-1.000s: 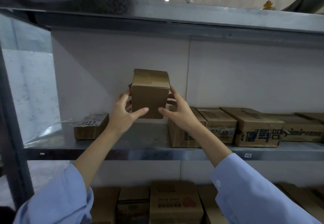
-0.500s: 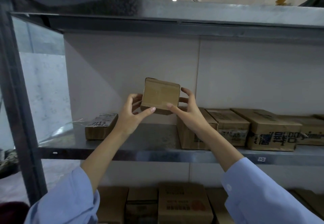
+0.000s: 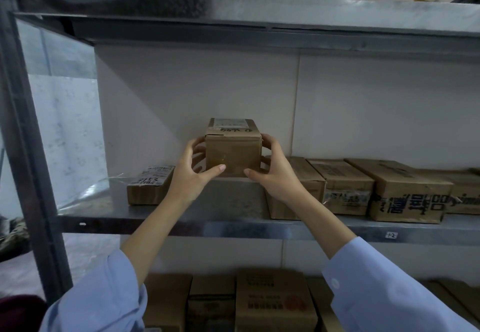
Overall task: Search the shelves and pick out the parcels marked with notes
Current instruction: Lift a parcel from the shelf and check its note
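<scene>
Turned level since half a second ago, no longer slanted with one broad face to the camera: small box [image 3: 233, 155], its top now in sight with a white label [image 3: 231, 123] and dark handwriting [image 3: 235, 130] just below it, too small to read. Gripped from both sides, left hand [image 3: 193, 176] on the left face, right hand [image 3: 276, 178] on the right, fingers curled round the far edges, thumbs reaching in under the lower front edge and not quite meeting. Both arms stretched up and forward, pale blue sleeves [image 3: 104, 295] pushed back from bare forearms. Held up over the gap on the middle shelf [image 3: 233, 228], between a flat box [image 3: 149, 189] with a printed label at left and a row of boxes [image 3: 345, 189] packed side by side at right, the nearest just behind the right hand. On the shelf's front edge, a small white tag [image 3: 391, 235]. Below, more boxes [image 3: 272, 300] standing close together, printed faces forward.
</scene>
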